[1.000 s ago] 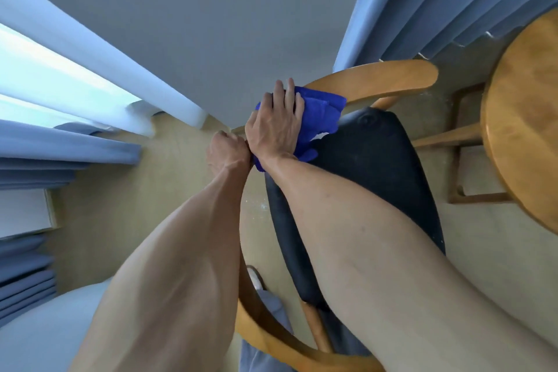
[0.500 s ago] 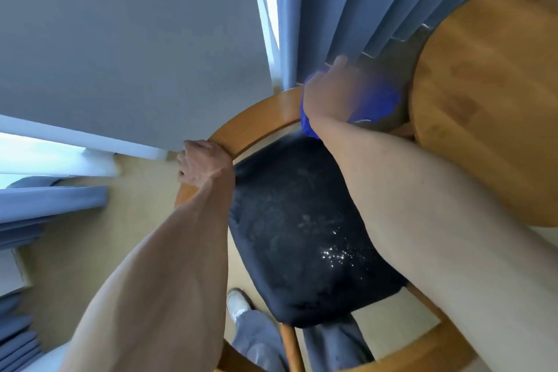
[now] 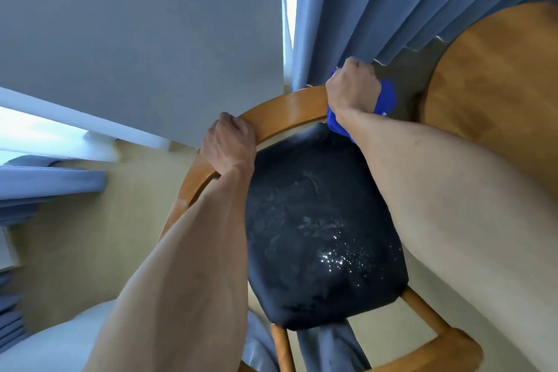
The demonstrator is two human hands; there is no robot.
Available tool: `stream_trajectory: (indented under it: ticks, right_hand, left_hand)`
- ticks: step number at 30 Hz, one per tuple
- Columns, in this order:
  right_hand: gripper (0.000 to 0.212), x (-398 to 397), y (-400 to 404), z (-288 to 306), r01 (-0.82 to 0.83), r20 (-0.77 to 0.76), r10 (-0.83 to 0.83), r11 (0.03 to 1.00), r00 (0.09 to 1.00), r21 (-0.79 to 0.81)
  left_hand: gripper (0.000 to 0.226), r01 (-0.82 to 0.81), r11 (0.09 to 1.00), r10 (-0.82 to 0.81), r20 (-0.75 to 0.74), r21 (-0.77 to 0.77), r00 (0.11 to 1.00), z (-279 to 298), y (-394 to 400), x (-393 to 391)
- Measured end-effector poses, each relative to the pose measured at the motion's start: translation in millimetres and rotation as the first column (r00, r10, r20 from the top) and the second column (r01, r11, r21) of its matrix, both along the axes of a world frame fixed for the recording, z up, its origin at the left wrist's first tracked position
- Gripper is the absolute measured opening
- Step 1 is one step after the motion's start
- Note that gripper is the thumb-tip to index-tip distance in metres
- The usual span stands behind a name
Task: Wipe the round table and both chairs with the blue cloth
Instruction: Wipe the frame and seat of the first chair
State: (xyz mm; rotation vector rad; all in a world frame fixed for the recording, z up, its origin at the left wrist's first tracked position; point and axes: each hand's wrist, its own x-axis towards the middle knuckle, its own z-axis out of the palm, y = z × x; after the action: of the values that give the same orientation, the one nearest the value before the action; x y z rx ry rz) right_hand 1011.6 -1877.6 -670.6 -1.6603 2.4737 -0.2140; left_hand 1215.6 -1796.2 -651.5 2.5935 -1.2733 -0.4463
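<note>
Blue cloth (image 3: 386, 96), soft and light, sits bunched in your right hand (image 3: 353, 90) on the chair rail (image 3: 290, 113), upper centre. Keep it wadded; your left hand (image 3: 229, 145) grips the rail.

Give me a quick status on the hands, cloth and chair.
Left hand grips the chair rail. Right hand holds the cloth on the rail's far end. Curtain and table close by.
</note>
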Motion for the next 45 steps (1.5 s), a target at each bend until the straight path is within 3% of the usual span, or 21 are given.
stream_trajectory:
  ticks: [9, 12, 15, 17, 19, 21, 24, 33, 37, 40, 42, 45]
  right_hand:
    - [0.024, 51, -25, 9, -0.351, 0.048, 0.353, 0.890, 0.935, 0.292]
    - [0.014, 109, -21, 18, -0.476, 0.211, 0.427, 0.809, 0.879, 0.346]
    - [0.009, 161, -9, 19, -0.582, 0.379, 0.467, 0.760, 0.799, 0.289]
    - [0.008, 167, 2, 20, -0.539, 0.283, 0.468, 0.797, 0.837, 0.273]
    - [0.031, 155, 13, 23, -0.446, 0.034, 0.460, 0.837, 0.887, 0.316]
    - [0.048, 144, 22, 24, -0.358, -0.109, 0.416, 0.869, 0.903, 0.342]
    - [0.055, 144, 24, 25, -0.376, -0.107, 0.443, 0.846, 0.890, 0.377]
    - [0.044, 218, 51, 22, -0.528, -0.069, 0.619, 0.718, 0.783, 0.454]
    - [0.042, 287, 100, 18, -0.667, -0.054, 0.774, 0.577, 0.631, 0.471]
    - [0.019, 334, 158, 19, -0.705, -0.021, 0.857, 0.437, 0.515, 0.559]
    - [0.009, 357, 190, 23, -0.683, 0.038, 0.863, 0.371, 0.504, 0.629]
    - [0.016, 378, 227, 33, -0.673, 0.077, 0.866, 0.325, 0.494, 0.664]
  left_hand:
    - [0.040, -0.147, 0.986, 0.137, -0.134, -0.075, 0.982, 0, -1, 47]
    - [0.040, -0.110, 0.989, 0.093, -0.165, -0.100, 0.982, 2, 9, 46]
    - [0.040, -0.067, 0.994, 0.052, -0.169, -0.084, 0.984, 9, 22, 47]
    - [0.040, -0.136, 0.989, 0.124, -0.172, -0.062, 0.977, 12, 31, 56]
    - [0.036, -0.221, 0.975, 0.215, -0.173, -0.015, 0.961, 14, 45, 74]
    - [0.033, -0.268, 0.962, 0.272, -0.158, 0.048, 0.949, 15, 60, 97]
    - [0.031, -0.364, 0.926, 0.375, -0.141, 0.101, 0.916, 14, 83, 129]
    - [0.029, -0.577, 0.787, 0.616, -0.293, 0.218, 0.731, 2, 146, 190]
    - [0.033, -0.590, 0.783, 0.619, -0.329, 0.196, 0.713, 5, 172, 219]
    - [0.032, -0.610, 0.769, 0.637, -0.316, 0.192, 0.703, 7, 201, 247]
    - [0.031, -0.612, 0.765, 0.642, -0.308, 0.198, 0.703, 10, 219, 262]
    - [0.029, -0.591, 0.781, 0.623, -0.312, 0.201, 0.717, 17, 245, 278]
